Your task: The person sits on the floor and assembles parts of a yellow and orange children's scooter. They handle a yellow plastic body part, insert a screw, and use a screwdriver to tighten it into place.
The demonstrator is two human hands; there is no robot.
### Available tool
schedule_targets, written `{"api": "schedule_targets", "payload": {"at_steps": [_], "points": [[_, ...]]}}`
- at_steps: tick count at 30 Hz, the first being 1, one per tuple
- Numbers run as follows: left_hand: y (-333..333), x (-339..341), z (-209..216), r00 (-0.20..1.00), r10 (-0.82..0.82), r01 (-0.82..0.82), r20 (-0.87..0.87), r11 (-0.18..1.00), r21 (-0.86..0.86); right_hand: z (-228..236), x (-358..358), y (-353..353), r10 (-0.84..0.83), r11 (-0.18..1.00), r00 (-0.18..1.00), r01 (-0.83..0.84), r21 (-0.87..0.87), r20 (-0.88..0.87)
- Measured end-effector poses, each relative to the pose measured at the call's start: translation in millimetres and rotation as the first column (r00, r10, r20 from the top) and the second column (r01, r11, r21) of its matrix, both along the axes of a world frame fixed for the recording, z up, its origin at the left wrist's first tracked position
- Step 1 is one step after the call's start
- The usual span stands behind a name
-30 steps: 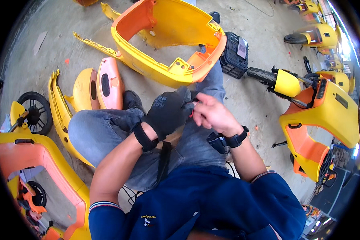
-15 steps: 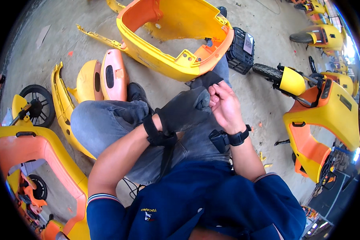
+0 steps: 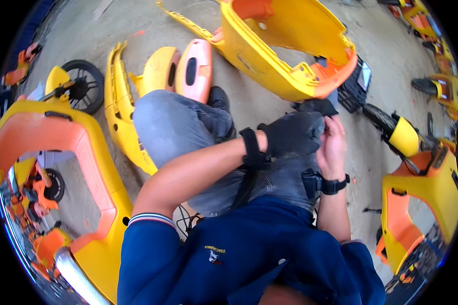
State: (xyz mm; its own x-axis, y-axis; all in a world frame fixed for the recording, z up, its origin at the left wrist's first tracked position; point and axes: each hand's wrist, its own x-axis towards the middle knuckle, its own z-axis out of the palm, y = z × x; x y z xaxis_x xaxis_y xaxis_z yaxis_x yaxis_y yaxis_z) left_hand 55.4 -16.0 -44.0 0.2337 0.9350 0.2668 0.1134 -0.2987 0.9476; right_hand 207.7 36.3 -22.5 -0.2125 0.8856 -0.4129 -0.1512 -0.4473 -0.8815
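Blk cloth piece (image 3: 316,107) just past gloved L hand (image 3: 294,134), by bare R hand's (image 3: 332,147) fingertips; both curled, can't tell which grips.

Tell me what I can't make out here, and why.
Head view:
Dark cloth: partly hidden behind the left hand.
Right hand: fingertips blurred against the cloth; grip unclear.
Yellow shell: far end cut off by the upper edge.
Black crate: partly hidden behind the shell.

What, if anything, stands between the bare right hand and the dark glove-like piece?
Nothing visible: the right hand appears to touch the dark glove-like piece at its lower edge. The gloved left hand is alongside, to the left.
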Motion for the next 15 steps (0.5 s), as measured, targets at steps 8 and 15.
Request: {"api": "schedule_targets", "payload": {"at_steps": [8,15], "points": [[1.8,18.5,-11.3,0.989,0.034,-0.021,-0.146,0.995,0.094,-13.3,4.3,-6.9,0.101,0.995,0.991,-0.101,0.008,-0.083],[11.2,29.9,17.9,0.96,0.076,-0.071,-0.27,0.997,0.029,-13.4,26.1,5.0,0.186,0.976,0.973,-0.167,0.14,-0.133]]}}
